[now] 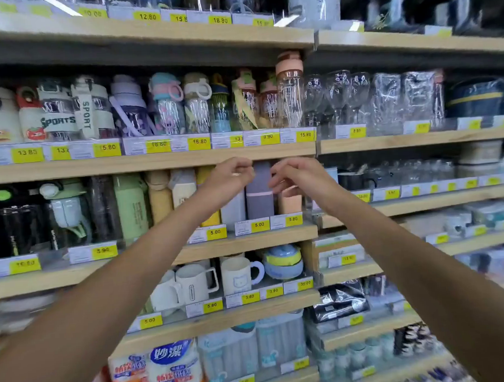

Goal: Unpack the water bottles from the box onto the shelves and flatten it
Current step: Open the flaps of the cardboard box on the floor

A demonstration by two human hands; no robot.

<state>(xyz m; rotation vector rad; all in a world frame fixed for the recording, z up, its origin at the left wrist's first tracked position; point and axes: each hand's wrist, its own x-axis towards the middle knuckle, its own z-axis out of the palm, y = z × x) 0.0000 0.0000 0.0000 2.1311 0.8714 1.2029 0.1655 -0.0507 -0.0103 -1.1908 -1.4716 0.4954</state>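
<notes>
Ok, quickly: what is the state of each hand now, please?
Left hand: fingers curled beside the purple bottle; whether it grips cannot be told.
Right hand: fingers curled at the bottle's other side; also cannot be told.

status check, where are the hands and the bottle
Both up: left hand and right hand, fingers curled either side of the tall lilac bottle with pink band; grip unclear. Bottle upright on wooden shelf. Box not in view.

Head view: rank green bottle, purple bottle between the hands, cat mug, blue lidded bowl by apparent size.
1. green bottle
2. purple bottle
3. cat mug and blue lidded bowl: they look alike, so no ranking between them.
</notes>
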